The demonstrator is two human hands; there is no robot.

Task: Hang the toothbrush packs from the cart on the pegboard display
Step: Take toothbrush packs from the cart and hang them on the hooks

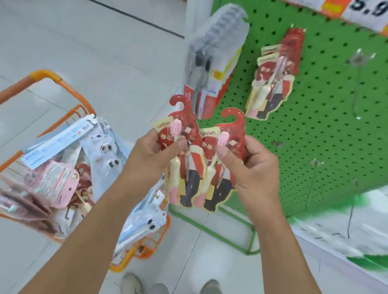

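Two red soldier-shaped toothbrush packs are held side by side in front of the green pegboard (322,120). My left hand (153,156) pinches the left pack (182,170) with the thumb on its front. My right hand (252,170) pinches the right pack (217,188) the same way. Both packs have red hook tops pointing up. More red packs (276,76) hang on a peg of the board. A grey and red pack (214,56) hangs at the board's left edge. The orange cart (47,79) at lower left holds several more packs (57,176).
Bare metal pegs (359,58) stick out of the board to the right of the hung packs. Price tags (367,8) run along the top. A white shelf (363,235) lies at lower right. My shoes (131,288) stand on the tiled floor.
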